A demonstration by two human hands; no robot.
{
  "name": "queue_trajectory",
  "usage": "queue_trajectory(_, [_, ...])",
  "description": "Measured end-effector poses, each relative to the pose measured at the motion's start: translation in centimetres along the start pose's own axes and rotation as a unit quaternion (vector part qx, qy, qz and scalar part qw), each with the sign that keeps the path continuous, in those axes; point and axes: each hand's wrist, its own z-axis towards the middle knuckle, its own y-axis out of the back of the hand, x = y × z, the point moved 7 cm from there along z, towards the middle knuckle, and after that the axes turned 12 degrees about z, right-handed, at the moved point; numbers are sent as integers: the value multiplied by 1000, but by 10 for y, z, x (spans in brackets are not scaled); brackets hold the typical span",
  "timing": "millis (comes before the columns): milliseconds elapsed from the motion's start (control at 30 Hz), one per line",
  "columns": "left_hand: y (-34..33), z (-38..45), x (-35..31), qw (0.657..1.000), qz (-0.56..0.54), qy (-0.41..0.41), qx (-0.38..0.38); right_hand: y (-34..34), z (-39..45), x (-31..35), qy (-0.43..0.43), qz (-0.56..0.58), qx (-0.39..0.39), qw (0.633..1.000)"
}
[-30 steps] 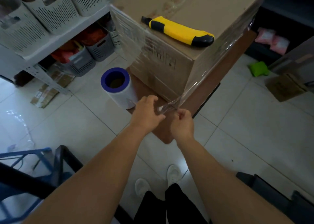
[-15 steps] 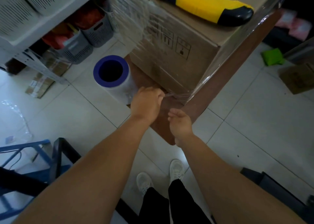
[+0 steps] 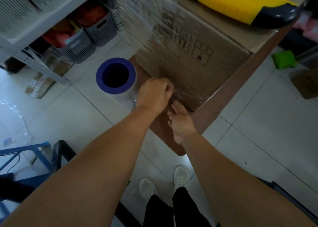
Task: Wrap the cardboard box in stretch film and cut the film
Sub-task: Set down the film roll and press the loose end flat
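A brown cardboard box (image 3: 197,66) stands on a low brown board (image 3: 163,128), with clear stretch film (image 3: 142,20) wrapped over its near face. My left hand (image 3: 153,94) is closed on a bunched end of the film at the box's lower edge. Just below it, my right hand (image 3: 180,121) has its fingers apart, touching the film near the bottom corner. The film roll (image 3: 116,78) with a blue core stands upright on the floor left of the box. A yellow and black utility knife (image 3: 237,4) lies on top of the box.
A shelf unit (image 3: 31,25) with grey baskets (image 3: 79,45) stands at the left. A blue frame (image 3: 25,157) sits at the lower left. Green cloth (image 3: 284,59) and flat cardboard (image 3: 306,83) lie on the tiled floor at the right. My shoes (image 3: 180,176) are near the board.
My head has come closer to the box. Both hands carried the film end from the corner down against the box's lower near face; my right hand has let go and spread its fingers.
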Motion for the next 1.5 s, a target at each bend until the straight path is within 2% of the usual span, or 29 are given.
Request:
queue_trajectory(100, [0,5,-4,1000,-1,4,-22,-3,11,6,14,-10,-8,1000])
queue_trajectory(200, [8,12,3,994,-59,70,-54,-3,18,8,13,-34,-11,999])
queue_trajectory(300, [9,11,8,987,-110,107,-55,-3,16,8,28,-63,0,998])
queue_trajectory(367, [4,4,12,977,-162,130,-45,-2,13,9,52,-138,11,989])
queue_trajectory(400, [-1,-2,16,970,-188,149,-34,-3,11,12,78,-219,25,972])
queue_trajectory(433, [-7,-8,19,964,-207,166,-18,-7,7,17,112,-326,45,938])
queue_trajectory(500, [-17,-19,24,957,-224,183,20,-19,-2,24,172,-542,99,816])
queue_trajectory(533, [-21,-25,24,955,-231,184,35,-24,-7,27,189,-639,123,736])
queue_trajectory(567, [-23,-29,25,952,-241,186,43,-30,-12,29,199,-727,148,640])
queue_trajectory(667, [-25,-42,27,940,-269,201,54,-35,-22,28,166,-918,189,308])
queue_trajectory(700, [-25,-44,27,936,-280,204,58,-32,-20,31,146,-949,180,212])
queue_trajectory(733, [-25,-46,29,933,-289,207,61,-29,-15,37,126,-969,164,132])
queue_trajectory(800, [-26,-50,32,925,-304,218,70,-27,-5,50,100,-986,135,-14])
queue_trajectory(867, [-29,-53,37,915,-325,228,76,-26,-1,60,94,-978,127,-137])
queue_trajectory(900, [-30,-55,39,910,-335,232,77,-25,-1,62,91,-971,126,-183])
queue_trajectory(967, [-33,-59,42,902,-349,242,79,-27,-1,63,87,-957,120,-250])
queue_trajectory(1033, [-35,-62,43,899,-353,248,78,-33,5,66,97,-949,108,-279])
queue_trajectory(1100, [-37,-66,42,899,-353,249,77,-42,13,70,115,-948,87,-284])
queue_trajectory(1233, [-38,-73,40,898,-354,247,87,-54,13,73,132,-949,64,-279])
queue_trajectory(1367, [-32,-72,41,898,-354,247,81,-71,-2,79,169,-954,33,-246])
queue_trajectory(1433, [-30,-71,42,899,-351,251,75,-71,-5,75,171,-952,64,-245])
queue_trajectory(1500, [-27,-71,44,902,-337,261,68,-56,-6,67,131,-945,107,-280])
